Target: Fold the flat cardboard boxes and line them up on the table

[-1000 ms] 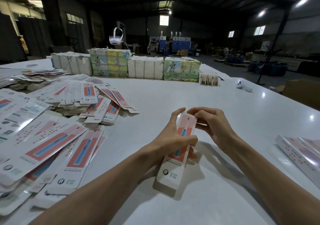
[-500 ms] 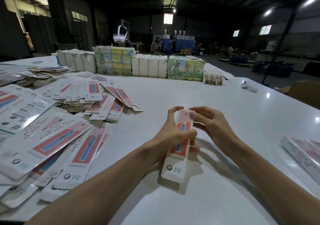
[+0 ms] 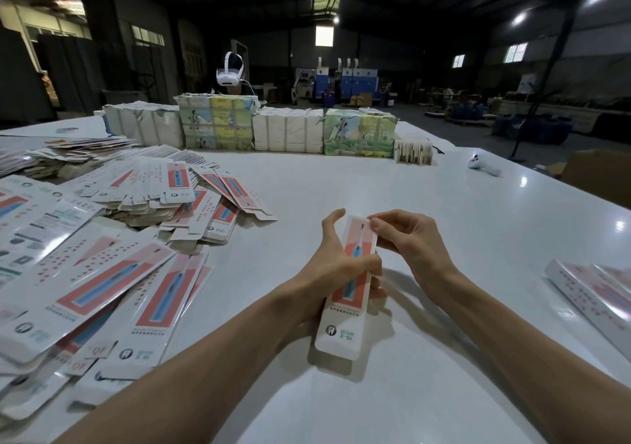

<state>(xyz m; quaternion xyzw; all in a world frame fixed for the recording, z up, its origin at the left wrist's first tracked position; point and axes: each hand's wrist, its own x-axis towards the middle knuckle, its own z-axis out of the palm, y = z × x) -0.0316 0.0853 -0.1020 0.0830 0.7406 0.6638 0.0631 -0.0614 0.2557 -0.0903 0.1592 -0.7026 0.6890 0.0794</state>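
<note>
The slim carton is over the middle of the table, toward the near edge, with its long axis pointing away from the person. I can't tell if its near end touches the surface. The left hand is wrapped round the middle, thumb across the printed front and the other fingers curled behind, while the right hand has its fingertips pinching the far end, probably working the end flap. My guess is this thing weighs next to nothing: thin glossy card, a bit slippery, easy to dent if you squeeze the hollow body. I'd hold it by the long edges, where the creases give it stiffness, and only push flaps right at their fold lines. The heap of flat blanks runs along the left edge. A few folded boxes lie by the right edge, so that's likely the line-up spot. Wrapped bundles sit across the far edge.
</note>
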